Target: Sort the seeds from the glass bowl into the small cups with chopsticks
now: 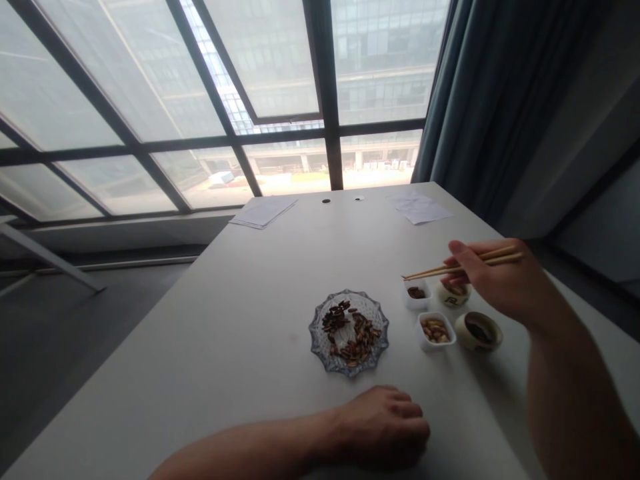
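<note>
My right hand (pixel 475 267) grips a pair of wooden chopsticks (pixel 430 272). Their tips are close together over a small white tub (pixel 416 303) with dark pieces inside; a tiny dark bit seems to be at the tips. Under the hand is a cream cup (pixel 454 295) with a dark mark, partly hidden. Nearer me are a second white tub (pixel 436 343) of light brown nuts or seeds and another cup (pixel 479 341), dark inside. A scalloped glass plate (pixel 323 363) bears dark and brown seed-like pieces. Curled into a loose fist, my left hand (pixel 383 427) rests on the table before the plate.
The white table (pixel 225 320) reaches toward the windows. Paper sheets lie at its far left (pixel 264 212) and far right (pixel 421 208), with two round holes between them. A dark curtain (pixel 465 120) hangs at the right.
</note>
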A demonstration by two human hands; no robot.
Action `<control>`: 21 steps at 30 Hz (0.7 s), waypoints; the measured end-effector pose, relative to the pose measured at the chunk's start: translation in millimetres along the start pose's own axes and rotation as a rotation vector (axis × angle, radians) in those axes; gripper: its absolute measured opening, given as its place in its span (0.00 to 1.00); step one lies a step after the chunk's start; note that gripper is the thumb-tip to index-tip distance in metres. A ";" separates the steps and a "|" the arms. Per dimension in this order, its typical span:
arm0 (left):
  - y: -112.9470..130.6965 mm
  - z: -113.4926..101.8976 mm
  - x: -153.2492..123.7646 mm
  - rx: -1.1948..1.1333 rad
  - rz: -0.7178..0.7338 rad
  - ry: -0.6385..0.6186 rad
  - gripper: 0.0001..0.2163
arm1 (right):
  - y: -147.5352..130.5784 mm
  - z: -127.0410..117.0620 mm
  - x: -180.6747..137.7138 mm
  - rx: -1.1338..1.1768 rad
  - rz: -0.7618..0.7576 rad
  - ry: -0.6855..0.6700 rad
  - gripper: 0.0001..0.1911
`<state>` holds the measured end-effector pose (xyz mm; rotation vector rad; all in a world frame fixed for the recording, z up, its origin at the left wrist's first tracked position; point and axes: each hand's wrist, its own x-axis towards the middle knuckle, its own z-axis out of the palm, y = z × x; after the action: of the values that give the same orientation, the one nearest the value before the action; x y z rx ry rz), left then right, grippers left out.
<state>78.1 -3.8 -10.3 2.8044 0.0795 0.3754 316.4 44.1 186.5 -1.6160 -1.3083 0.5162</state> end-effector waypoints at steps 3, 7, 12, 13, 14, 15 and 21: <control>-2.6 3.2 -6.7 -0.151 0.015 -0.008 0.14 | 10.1 -2.9 10.0 -0.074 0.005 -0.026 0.18; -4.7 7.5 -15.4 -0.272 0.029 -0.012 0.15 | 18.6 -2.0 17.6 -0.141 -0.016 -0.135 0.20; -0.9 12.1 -14.3 -0.296 -0.036 0.036 0.22 | 8.4 0.6 9.3 -0.077 -0.026 -0.112 0.21; -0.4 11.9 -13.2 -0.283 -0.043 0.032 0.24 | 5.2 2.9 6.0 -0.040 -0.032 -0.142 0.22; -0.2 11.1 -12.2 -0.268 -0.046 0.022 0.25 | 2.2 6.2 2.5 0.003 -0.036 -0.191 0.22; -0.5 9.7 -11.4 -0.257 -0.043 0.008 0.24 | -0.4 10.5 -1.1 0.046 -0.039 -0.252 0.22; -3.7 -2.3 -10.2 -0.262 0.003 -0.048 0.19 | -7.1 48.1 -16.3 0.050 -0.158 -0.549 0.24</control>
<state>67.6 -0.5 -11.9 2.5528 0.0145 0.2955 269.1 48.6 167.1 -1.3603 -1.7902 0.9287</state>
